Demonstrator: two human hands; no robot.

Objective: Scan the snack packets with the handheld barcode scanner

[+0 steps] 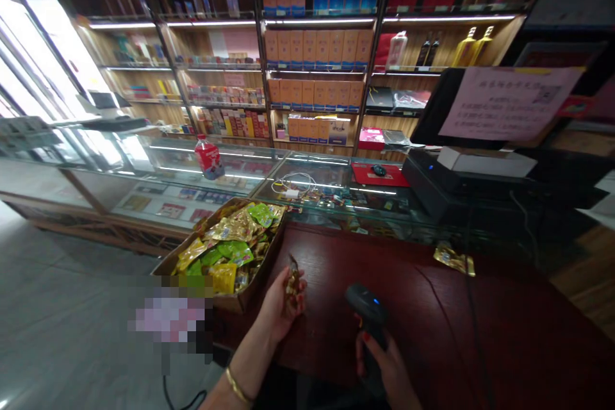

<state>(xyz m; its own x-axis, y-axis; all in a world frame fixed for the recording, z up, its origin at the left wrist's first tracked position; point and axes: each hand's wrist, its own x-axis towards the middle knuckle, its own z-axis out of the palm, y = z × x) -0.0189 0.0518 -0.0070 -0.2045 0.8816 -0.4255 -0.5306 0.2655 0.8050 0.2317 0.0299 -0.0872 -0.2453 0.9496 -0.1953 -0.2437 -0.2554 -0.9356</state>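
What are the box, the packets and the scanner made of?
The box looks like cardboard: dull brown walls. The packets seem thin foil or shiny plastic, because they're crinkled and glinting. The scanner in the right hand is probably hard plastic: dark and smooth.

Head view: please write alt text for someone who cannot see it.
The person's left hand holds a small gold packet and the right hand a black scanner above a dark red table. To the left is a box of packets; behind are a glass counter and shelves with boxes and bottles.
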